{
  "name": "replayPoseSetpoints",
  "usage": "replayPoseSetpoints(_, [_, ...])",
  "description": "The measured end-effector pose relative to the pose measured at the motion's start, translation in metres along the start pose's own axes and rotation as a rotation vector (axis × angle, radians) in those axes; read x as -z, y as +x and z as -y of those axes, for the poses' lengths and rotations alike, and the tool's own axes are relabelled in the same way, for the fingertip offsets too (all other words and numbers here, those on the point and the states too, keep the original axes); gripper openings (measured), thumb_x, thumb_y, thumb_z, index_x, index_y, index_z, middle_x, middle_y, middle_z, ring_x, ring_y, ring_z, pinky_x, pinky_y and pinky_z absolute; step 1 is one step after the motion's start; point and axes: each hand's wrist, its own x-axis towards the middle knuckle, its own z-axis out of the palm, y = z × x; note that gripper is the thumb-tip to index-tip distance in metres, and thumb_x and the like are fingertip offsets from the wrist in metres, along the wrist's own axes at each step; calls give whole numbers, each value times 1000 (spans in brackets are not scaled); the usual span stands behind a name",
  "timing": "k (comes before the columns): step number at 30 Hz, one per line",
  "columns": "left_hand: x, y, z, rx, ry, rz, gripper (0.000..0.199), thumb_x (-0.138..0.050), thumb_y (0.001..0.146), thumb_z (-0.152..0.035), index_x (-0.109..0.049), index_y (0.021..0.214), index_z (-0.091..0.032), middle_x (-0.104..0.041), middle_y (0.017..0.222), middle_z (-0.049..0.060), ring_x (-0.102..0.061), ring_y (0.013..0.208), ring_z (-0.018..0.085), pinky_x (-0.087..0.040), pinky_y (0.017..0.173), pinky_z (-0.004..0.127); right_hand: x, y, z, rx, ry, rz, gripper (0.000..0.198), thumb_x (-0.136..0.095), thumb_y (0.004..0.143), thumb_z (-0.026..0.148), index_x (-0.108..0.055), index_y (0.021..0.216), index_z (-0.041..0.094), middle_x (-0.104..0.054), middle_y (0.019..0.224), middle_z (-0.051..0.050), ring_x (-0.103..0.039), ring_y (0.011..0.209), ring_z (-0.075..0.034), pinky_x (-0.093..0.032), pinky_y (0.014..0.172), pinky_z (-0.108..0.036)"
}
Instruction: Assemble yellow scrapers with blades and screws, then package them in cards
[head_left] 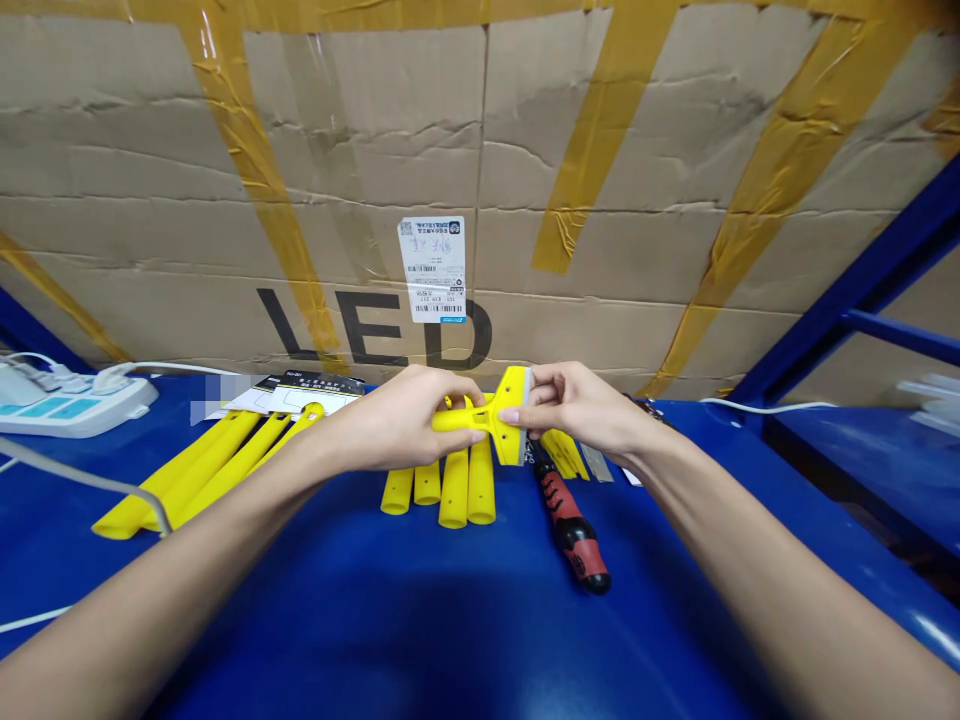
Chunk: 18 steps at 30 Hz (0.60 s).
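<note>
Both of my hands hold one yellow scraper (507,400) above the blue tabletop. My left hand (409,415) is closed around its short handle. The fingers and thumb of my right hand (577,405) pinch the wide head, where a thin metal blade edge faces right. Below lie several yellow handle tubes (454,490), side by side with their open ends toward me. A red and black screwdriver (571,525) rests under my right hand, its tip hidden. Small yellow pieces (564,455) and a grey metal blade (597,464) lie just behind it.
Several long yellow scrapers (187,470) lie on the left by black and white printed cards (300,392). A white power strip (82,405) with cables sits at the far left. A large taped cardboard box (360,150) stands behind the blue table (450,640); a blue metal frame (847,280) rises right.
</note>
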Motion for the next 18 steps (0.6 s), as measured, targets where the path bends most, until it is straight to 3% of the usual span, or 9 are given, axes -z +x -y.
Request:
replayPoseSetpoints(5, [-5,3,-2,-9,-34,46,37,-59,90,-48,-73,79,-16,-65,64,0,-45,56,12,-31,55,28,-3,3,-5,36,53,84,37,-90,67,38,-71,89,15,-73,81,-4,-60,67,-13,-49,68,-30])
replayPoseSetpoints(13, [2,1,2,-15,-94,129,41,-56,92,-49,-70,72,-15,-48,59,-4,-31,56,10,-25,52,27,-7,5,-10,24,74,89,33,-92,60,29,-70,81,16,-64,63,4,-52,59,-10,-45,59,-25])
replayPoseSetpoints(18, [7,1,7,120,-105,125,42,-60,86,-54,-76,77,-16,-49,60,-3,-33,58,12,-25,53,27,6,1,-5,-48,-54,155,27,-84,68,24,-67,89,19,-74,75,0,-65,69,-14,-53,71,-29])
